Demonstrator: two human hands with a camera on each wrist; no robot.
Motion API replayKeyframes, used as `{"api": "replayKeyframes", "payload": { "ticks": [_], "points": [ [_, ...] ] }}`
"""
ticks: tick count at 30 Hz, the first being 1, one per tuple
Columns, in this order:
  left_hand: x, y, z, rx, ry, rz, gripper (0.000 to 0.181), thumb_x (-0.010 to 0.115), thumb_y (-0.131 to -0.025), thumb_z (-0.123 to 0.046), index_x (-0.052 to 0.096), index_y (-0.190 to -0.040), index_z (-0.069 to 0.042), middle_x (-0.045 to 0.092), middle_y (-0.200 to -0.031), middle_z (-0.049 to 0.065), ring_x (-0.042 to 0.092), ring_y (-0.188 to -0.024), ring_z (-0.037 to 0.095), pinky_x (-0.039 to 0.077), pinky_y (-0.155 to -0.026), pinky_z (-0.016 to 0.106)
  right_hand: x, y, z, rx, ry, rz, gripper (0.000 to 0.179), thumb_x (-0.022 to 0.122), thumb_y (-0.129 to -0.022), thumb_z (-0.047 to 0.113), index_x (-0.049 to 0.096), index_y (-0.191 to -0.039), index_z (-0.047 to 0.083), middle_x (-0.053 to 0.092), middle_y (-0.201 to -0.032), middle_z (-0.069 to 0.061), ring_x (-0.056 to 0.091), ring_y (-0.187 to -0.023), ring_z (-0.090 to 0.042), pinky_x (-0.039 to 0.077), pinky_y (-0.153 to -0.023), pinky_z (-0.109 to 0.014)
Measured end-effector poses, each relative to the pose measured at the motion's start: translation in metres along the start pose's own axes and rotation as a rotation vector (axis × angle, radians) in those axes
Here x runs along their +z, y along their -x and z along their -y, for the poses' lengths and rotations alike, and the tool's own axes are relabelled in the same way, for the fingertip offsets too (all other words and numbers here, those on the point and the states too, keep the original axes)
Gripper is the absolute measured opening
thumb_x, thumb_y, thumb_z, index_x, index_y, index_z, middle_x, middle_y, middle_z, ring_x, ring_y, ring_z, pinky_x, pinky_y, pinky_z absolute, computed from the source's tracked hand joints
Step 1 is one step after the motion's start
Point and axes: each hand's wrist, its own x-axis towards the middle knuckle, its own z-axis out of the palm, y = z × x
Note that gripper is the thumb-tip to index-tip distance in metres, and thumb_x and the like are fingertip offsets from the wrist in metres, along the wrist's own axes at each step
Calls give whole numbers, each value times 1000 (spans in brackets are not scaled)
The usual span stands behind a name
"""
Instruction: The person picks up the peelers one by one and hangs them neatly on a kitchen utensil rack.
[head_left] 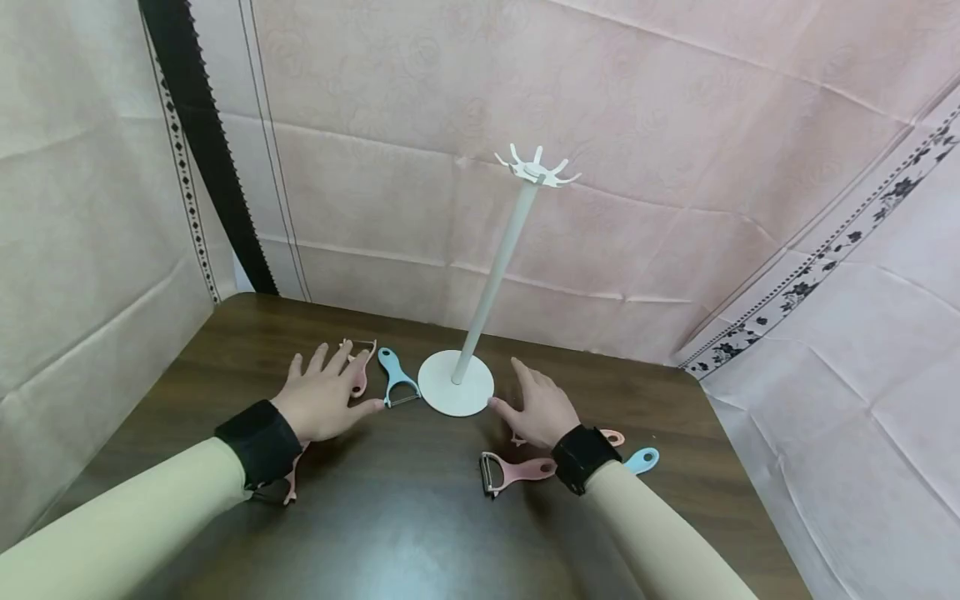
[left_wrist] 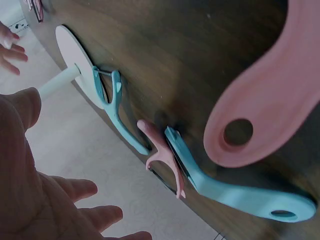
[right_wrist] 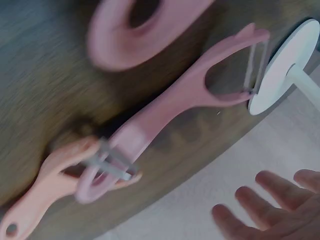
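Note:
Both hands hover over the table with fingers extended and nothing held. My left hand (head_left: pixel 322 402) is left of the white stand (head_left: pixel 456 385), near a pink peeler (head_left: pixel 361 379) and a blue peeler (head_left: pixel 396 377). In the left wrist view another blue peeler (left_wrist: pixel 240 196) and a large pink peeler handle (left_wrist: pixel 270 85) lie close by. My right hand (head_left: pixel 543 410) is just right of the stand's round base. Below it lies a pink peeler (head_left: pixel 528 470); in the right wrist view a second pink peeler (right_wrist: pixel 172 105) overlaps an orange peeler (right_wrist: pixel 42 192).
The stand's slanting-looking pole (head_left: pixel 497 283) rises to a ring of upturned hooks (head_left: pixel 534 172). A blue handle (head_left: pixel 642 460) shows beyond the right wrist. Partly under the left wrist is a pink peeler (head_left: pixel 292 483). Cloth-covered walls (head_left: pixel 375 200) border the brown table (head_left: pixel 390 517).

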Motion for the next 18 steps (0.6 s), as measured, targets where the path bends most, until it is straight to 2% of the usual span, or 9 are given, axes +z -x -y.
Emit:
{"api": "replayKeyframes", "payload": {
  "ticks": [5, 12, 18],
  "points": [
    [1, -1, -3, 0, -16, 6, 98, 43, -83, -78, 28, -152, -9, 19, -155, 24, 13, -139, 51, 8, -101, 74, 6, -15, 13, -15, -86, 25, 79, 58, -91, 56, 30, -150, 13, 47, -143, -13, 45, -129, -30, 40, -101, -48],
    [-5, 2, -9, 8, -17, -1, 94, 49, -86, -72, 33, -150, -6, 22, -154, 25, 15, -139, 51, 11, -102, 73, 19, -38, 32, 6, -195, 29, 69, 60, -93, 48, 36, -146, 11, 52, -137, -14, 51, -124, -27, 43, -97, -45],
    [-2, 1, -20, 16, -18, 35, 94, 43, -85, -76, 38, -147, -5, 28, -152, 24, 22, -137, 51, 16, -101, 72, 25, -54, 39, 45, -253, 1, 62, 61, -94, 44, 42, -141, 9, 58, -130, -17, 56, -117, -29, 46, -93, -46]
  ]
}}
